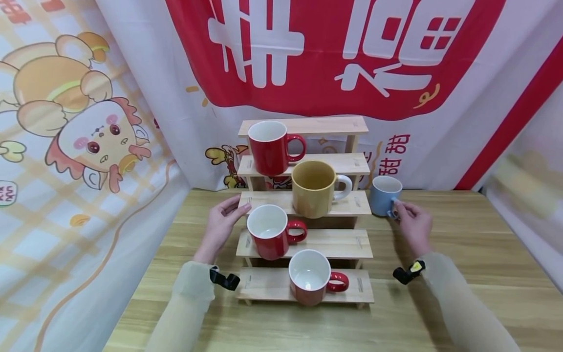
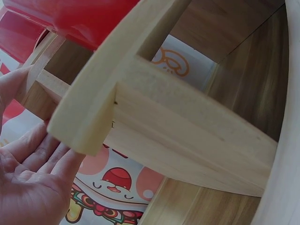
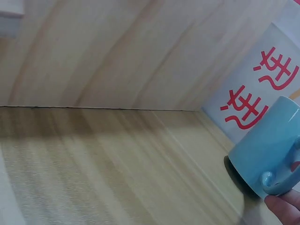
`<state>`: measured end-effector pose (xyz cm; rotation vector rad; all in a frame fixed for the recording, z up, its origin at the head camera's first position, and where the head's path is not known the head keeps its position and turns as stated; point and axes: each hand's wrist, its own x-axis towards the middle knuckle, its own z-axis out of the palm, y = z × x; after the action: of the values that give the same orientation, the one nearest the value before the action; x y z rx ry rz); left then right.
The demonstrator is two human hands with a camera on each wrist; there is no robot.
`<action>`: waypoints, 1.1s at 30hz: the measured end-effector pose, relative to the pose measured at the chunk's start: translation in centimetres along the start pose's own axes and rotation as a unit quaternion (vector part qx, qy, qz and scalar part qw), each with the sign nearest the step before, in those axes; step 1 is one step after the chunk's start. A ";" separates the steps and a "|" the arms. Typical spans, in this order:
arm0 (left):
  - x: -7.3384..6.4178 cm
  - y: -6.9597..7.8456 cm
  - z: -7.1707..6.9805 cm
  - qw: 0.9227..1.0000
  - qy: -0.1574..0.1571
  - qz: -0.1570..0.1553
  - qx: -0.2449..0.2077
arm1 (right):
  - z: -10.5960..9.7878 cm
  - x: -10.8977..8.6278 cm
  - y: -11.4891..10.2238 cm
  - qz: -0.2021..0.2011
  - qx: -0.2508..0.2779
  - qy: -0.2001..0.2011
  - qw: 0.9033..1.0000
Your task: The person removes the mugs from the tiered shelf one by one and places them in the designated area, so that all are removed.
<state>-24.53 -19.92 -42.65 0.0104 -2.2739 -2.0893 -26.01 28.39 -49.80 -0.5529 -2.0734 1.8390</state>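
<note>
Mug (image 1: 383,201), light blue, beside the right end of the tiered rack (image 1: 338,243), has its handle (image 3: 276,187) pinched by the right hand (image 1: 414,225) while the left hand (image 1: 221,222) grips the rack's left end, apparently a grasp-and-steady step, the next move calling for a careful lift.

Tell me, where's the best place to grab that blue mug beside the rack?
Probably the handle, coming from the front right: it sticks out that way, while the wooden rack stands close on the blue mug's left. The right hand pinches it there.
</note>
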 end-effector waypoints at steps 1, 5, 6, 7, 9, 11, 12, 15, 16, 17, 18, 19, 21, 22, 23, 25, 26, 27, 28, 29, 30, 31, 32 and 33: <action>0.0 0.0 0.0 1.000 -0.001 -0.001 0.000 | 0.0 -0.1 0.1 -0.001 0.004 0.000 1.000; 0.0 0.1 -0.1 1.000 -0.003 -0.005 -0.001 | 0.0 -0.6 0.5 0.011 0.000 -0.004 1.000; 0.0 0.1 -0.1 1.000 -0.003 -0.005 -0.002 | 0.0 -0.8 0.5 0.015 -0.006 -0.007 1.000; 0.0 0.1 -0.1 1.000 -0.003 -0.005 -0.003 | 0.1 -0.9 0.7 0.021 -0.009 -0.010 1.000; 0.0 0.1 -0.1 1.000 -0.001 -0.003 -0.004 | 0.1 -1.0 0.8 0.033 -0.016 -0.015 0.999; 0.0 0.1 0.0 1.000 0.000 0.000 -0.005 | 0.0 -1.1 0.7 0.046 -0.021 -0.016 0.999; 0.0 0.1 0.0 1.000 0.001 0.001 -0.006 | 0.0 -1.2 0.6 0.047 -0.016 -0.012 0.999; 0.0 0.1 0.0 1.000 0.001 0.005 -0.005 | -0.2 -1.0 -0.1 0.029 -0.003 0.015 0.999; 0.0 0.1 0.0 1.000 0.001 0.003 -0.004 | -0.4 -0.9 -0.6 0.019 -0.002 0.022 1.000; 0.0 0.1 0.1 1.000 0.000 0.002 -0.005 | -0.5 -0.7 -1.3 0.005 0.005 0.031 1.000; 0.0 0.2 0.1 1.000 0.000 0.002 -0.004 | -0.5 -0.7 -2.0 -0.014 0.006 0.041 0.999; 0.0 0.2 0.1 1.000 -0.001 0.002 -0.005 | -0.7 -0.6 -2.9 -0.027 0.002 0.045 0.999; -0.1 0.3 0.1 1.000 -0.001 0.000 -0.004 | -0.8 -0.7 -5.0 -0.059 -0.011 0.050 0.997; -0.1 0.3 0.1 1.000 -0.002 -0.001 -0.004 | -0.8 -0.9 -6.1 -0.072 -0.017 0.049 0.996; -0.2 0.3 0.1 1.000 -0.001 0.001 -0.004 | -0.7 -1.1 -7.2 -0.089 -0.015 0.048 0.995; -0.2 0.2 0.0 1.000 0.000 0.000 -0.002 | -0.6 -1.6 -9.3 -0.112 -0.021 0.038 0.993; -0.2 0.2 0.0 1.000 0.000 0.001 -0.001 | -0.4 -1.9 -10.3 -0.128 -0.025 0.032 0.991; -0.2 0.1 0.0 1.000 0.000 0.001 0.000 | -0.3 -2.2 -11.3 -0.137 -0.027 0.023 0.990; -0.2 0.1 0.0 1.000 0.000 0.002 0.000 | -0.2 -2.7 -12.3 -0.144 -0.032 0.011 0.989; -0.2 0.1 0.0 1.000 0.000 0.002 0.001 | 0.0 -3.1 -13.2 -0.153 -0.034 -0.001 0.988; -0.2 0.1 0.0 1.000 -0.001 0.002 0.002 | 0.1 -3.6 -14.2 -0.160 -0.040 -0.017 0.986; -0.2 0.2 0.0 1.000 -0.002 0.003 0.001 | 0.4 -4.0 -15.0 -0.172 -0.045 -0.031 0.984; -0.2 0.2 0.1 1.000 -0.002 0.003 0.001 | 0.7 -4.4 -15.8 -0.185 -0.051 -0.046 0.980; -0.2 0.2 0.1 1.000 -0.002 0.002 0.002 | 1.1 -4.9 -16.6 -0.195 -0.056 -0.063 0.977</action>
<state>-24.36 -19.81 -42.43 0.0018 -2.2779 -2.0858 -23.56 23.47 -33.38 -0.0430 -2.1868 1.5716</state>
